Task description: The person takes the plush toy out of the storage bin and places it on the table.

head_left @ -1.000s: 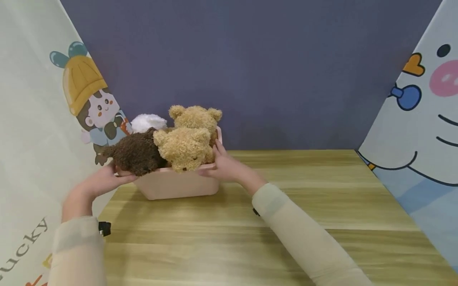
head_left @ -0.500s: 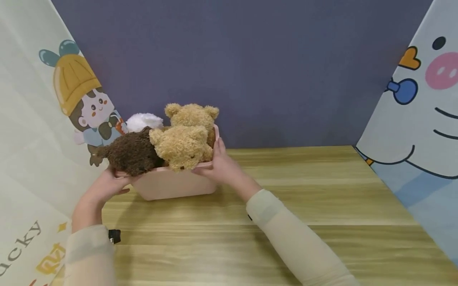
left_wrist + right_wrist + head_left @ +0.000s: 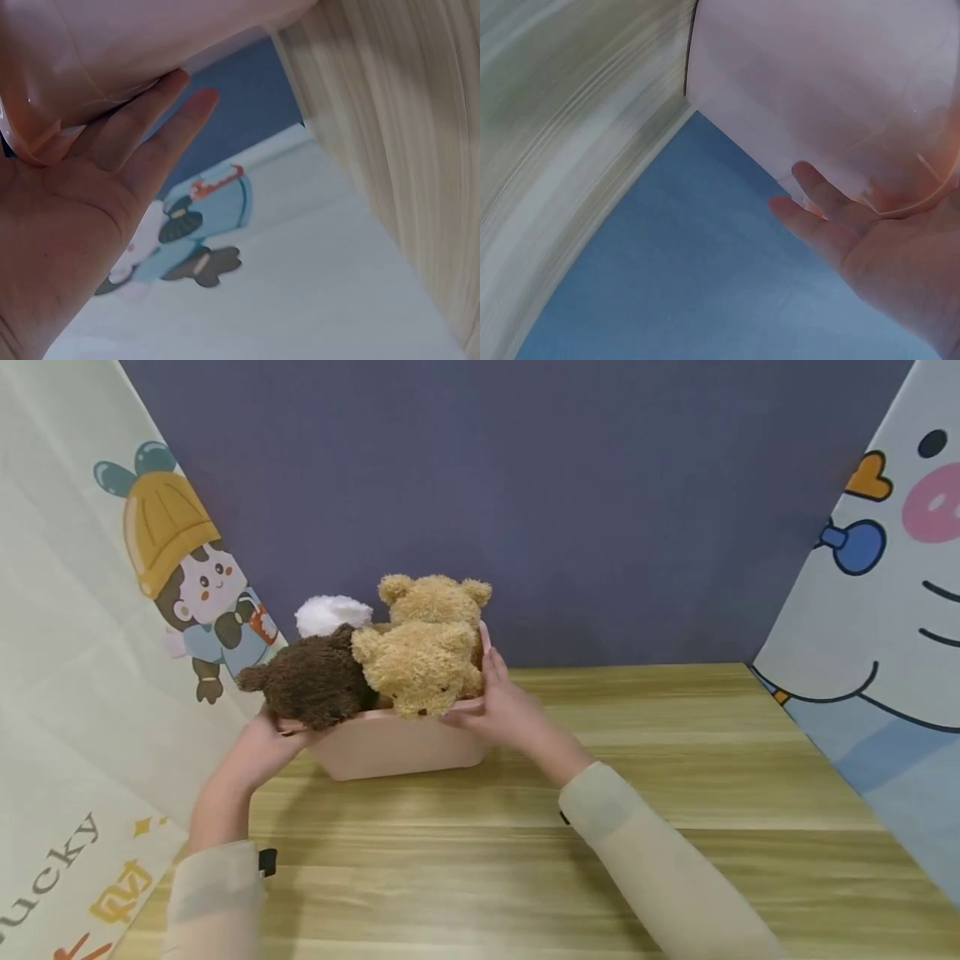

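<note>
Head view shows your two sleeves reaching forward over the wooden surface (image 3: 675, 760) to a pink bin (image 3: 397, 747) that stands on it near the far left corner, close to the cartoon curtain (image 3: 90, 635). Your left hand (image 3: 266, 752) grips the bin's left end, thumb over the rim and fingers (image 3: 142, 127) laid flat along the wall underneath, as the left wrist view shows. Your right hand (image 3: 510, 710) holds the right end the same way, its fingers (image 3: 821, 199) stretched along the pink wall below the lip.

The load is your risk. A dark brown plush (image 3: 315, 681) droops over the near left rim just above your left thumb, and a tan bear (image 3: 420, 668) leans over the near edge; either could tumble out if you tilt the bin toward you or jerk it. Behind them, a second tan bear (image 3: 438, 602) sits tall and a white plush (image 3: 333, 614) peeks from the far left; a fast lift could topple those too.

Your hold is only on the thin rim, so uneven pull from one side may twist or slip it. The curtain is near enough on the left to snag the brown toy.
</note>
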Available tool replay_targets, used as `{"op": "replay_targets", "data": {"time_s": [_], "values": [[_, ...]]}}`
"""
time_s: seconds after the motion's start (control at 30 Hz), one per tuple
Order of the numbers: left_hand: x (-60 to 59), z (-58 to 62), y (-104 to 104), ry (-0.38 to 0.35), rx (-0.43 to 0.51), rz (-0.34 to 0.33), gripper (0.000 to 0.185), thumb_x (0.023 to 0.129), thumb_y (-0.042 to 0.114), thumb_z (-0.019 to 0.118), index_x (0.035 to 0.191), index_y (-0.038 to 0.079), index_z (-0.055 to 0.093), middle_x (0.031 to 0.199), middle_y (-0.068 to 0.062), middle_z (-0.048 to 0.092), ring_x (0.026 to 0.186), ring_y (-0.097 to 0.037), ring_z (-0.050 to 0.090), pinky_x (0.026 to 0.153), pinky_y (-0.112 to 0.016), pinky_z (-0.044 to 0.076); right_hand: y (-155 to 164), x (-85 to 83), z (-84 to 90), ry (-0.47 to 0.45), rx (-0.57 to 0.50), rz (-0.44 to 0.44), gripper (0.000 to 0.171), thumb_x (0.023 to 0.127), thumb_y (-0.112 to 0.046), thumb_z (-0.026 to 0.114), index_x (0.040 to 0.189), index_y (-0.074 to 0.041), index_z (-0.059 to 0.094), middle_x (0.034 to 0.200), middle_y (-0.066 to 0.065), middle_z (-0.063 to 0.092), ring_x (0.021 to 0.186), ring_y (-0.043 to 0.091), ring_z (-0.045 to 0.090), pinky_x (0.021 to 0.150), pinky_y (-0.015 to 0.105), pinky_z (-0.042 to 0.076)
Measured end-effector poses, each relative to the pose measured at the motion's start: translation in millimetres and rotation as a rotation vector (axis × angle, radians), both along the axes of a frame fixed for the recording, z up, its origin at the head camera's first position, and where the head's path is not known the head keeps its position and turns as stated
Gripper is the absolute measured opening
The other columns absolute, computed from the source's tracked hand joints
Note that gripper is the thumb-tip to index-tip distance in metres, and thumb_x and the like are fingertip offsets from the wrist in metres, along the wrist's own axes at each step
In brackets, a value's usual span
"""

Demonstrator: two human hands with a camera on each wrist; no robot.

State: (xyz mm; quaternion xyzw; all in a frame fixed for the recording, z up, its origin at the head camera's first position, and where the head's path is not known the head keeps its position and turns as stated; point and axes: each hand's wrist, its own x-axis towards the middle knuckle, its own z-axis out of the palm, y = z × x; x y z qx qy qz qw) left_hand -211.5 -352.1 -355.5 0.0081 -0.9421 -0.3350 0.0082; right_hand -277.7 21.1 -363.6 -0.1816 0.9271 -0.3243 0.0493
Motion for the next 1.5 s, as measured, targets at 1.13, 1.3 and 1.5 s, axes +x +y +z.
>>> {"op": "replay_targets", "data": {"time_s": [1.13,1.3,1.5], "values": [[3.9,-5.7,150.7,0.041,-0.135,-0.097,0.133,0.081,0.089,0.064,0.168,0.0,0.018,0.147,-0.027,0.063,0.127,-0.044,0.068,0.105,-0.059,0.056,163.8,43.5,6.0,0.015,0.032,-0.014,0.127,0.095,-0.064,0.071,0.168,-0.013,-0.019,0.177,0.013,-0.022,0.135,0.045,0.06,0.114,0.064,0.048],[6.3,-6.0,167.0,0.062,-0.148,-0.067,0.129,0.079,0.089,0.067,0.167,0.003,0.026,0.145,-0.028,0.064,0.127,-0.045,0.068,0.105,-0.061,0.055,178.2,45.1,3.3,0.01,0.022,-0.021,0.126,0.097,-0.06,0.071,0.168,-0.009,-0.019,0.177,0.015,-0.022,0.134,0.043,0.06,0.113,0.063,0.049],[4.3,-8.1,173.3,0.066,-0.146,-0.039,0.136,0.076,0.091,0.067,0.169,0.003,0.02,0.145,-0.029,0.064,0.126,-0.045,0.068,0.104,-0.06,0.056,184.2,44.3,0.6,0.032,-0.02,-0.002,0.123,0.097,-0.055,0.074,0.169,-0.013,-0.017,0.177,0.016,-0.022,0.13,0.04,0.063,0.112,0.061,0.05]]}}
